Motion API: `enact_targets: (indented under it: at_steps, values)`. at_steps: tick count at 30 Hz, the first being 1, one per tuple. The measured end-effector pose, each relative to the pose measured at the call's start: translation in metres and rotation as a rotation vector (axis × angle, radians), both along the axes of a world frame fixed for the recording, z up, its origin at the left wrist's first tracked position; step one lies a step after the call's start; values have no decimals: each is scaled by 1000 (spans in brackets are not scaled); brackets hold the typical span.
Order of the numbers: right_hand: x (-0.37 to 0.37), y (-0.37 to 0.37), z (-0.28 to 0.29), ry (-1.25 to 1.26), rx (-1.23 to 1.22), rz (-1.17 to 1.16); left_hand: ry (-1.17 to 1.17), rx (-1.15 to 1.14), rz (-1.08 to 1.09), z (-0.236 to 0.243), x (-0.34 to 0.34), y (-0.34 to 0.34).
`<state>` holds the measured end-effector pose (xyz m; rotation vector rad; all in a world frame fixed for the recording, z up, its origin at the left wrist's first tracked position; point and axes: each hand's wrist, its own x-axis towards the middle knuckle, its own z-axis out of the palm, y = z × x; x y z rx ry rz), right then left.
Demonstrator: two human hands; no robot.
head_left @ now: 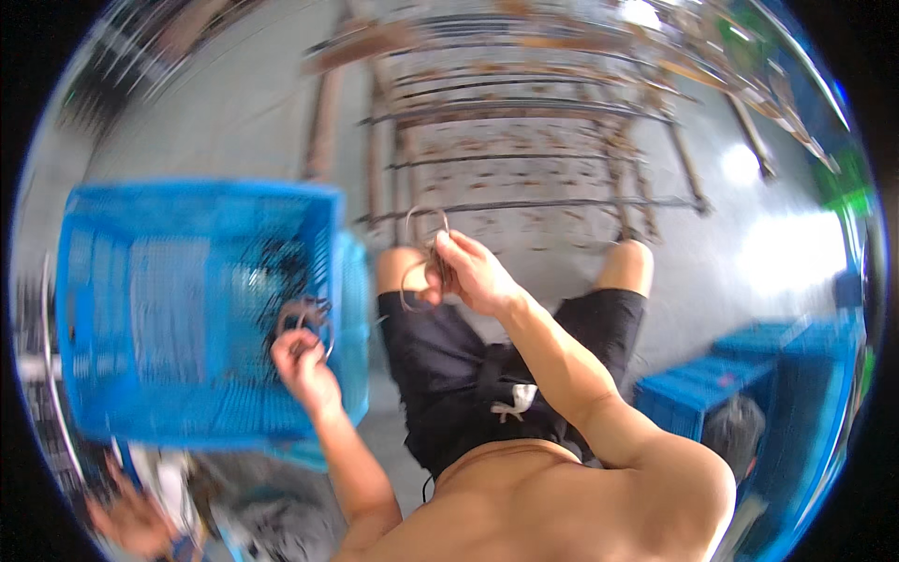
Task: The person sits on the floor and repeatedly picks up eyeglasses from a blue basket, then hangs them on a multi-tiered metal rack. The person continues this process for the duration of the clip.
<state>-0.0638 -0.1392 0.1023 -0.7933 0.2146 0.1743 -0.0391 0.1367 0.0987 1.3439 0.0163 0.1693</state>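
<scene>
My left hand [307,373] is at the right side of a blue plastic crate [103,309], fingers closed on a dark curved wire ring [328,330]. Small dark pieces [267,272] lie in a heap along that side of the crate, too blurred to name. Above my left knee, my right hand [476,272] pinches several thin brownish wire rings [412,281], which stick out from the fingers as open loops. Exactly what kind of part these rings are, I cannot make out.
Ahead stands a rack of bars [524,206] with rows of small hooks. Blue crates [702,379] and a dark bag [735,431] are at right. Another person's hand [136,515] shows at lower left near plastic bags [281,525]. The grey floor [215,122] reflects light.
</scene>
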Motion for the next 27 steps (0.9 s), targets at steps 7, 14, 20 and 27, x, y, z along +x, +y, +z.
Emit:
enact_targets:
  at_steps: [7,14,20,27]
  values:
    - [-173,-153,17,9,-870,-366,120,-214,-639,39,-27,-83]
    - [-225,-277,1,91,-910,-1304,311,73,-1122,31,-53,-162]
    - [-181,-348,-19,127,-423,-1545,378,66,-1205,24,-70,-206]
    - [-165,-365,-27,120,-194,-1326,469,-189,-1182,22,-78,-228]
